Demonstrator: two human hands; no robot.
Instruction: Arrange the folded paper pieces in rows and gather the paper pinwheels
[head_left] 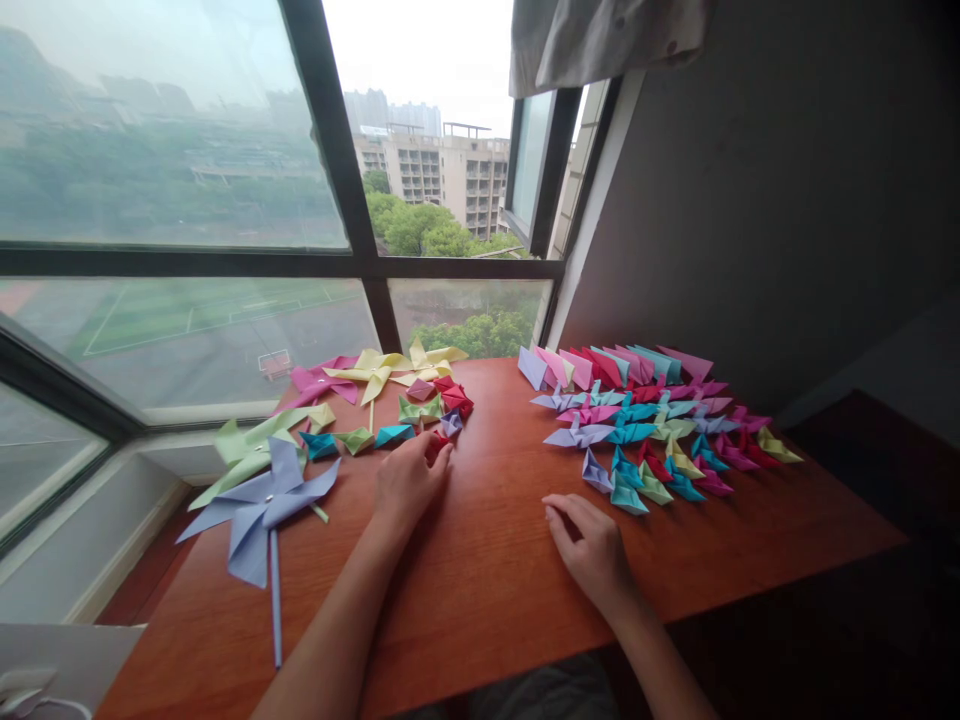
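Note:
My left hand (409, 482) rests over the table, its fingers closed around a small red folded paper piece (438, 446) that it partly hides. Just beyond its fingertips lies a purple folded paper piece (451, 423). A blue paper boat (394, 435) and a green paper boat (355, 440) sit beside that hand, to the left. Farther back are a light green folded piece (421, 410) and a red one (452, 392). My right hand (589, 548) is loosely curled with nothing seen in it, apart from a teal paper boat (628, 495) at the near edge of the right-hand group.
Paper pinwheels line the left side, a lavender one (268, 505) nearest on its stick (276, 610). Rows of paper cranes (577, 434) fill the right, behind several paper boats; pointed folded papers (600, 367) stand at the back. The wooden table (480, 580) adjoins a window (465, 265).

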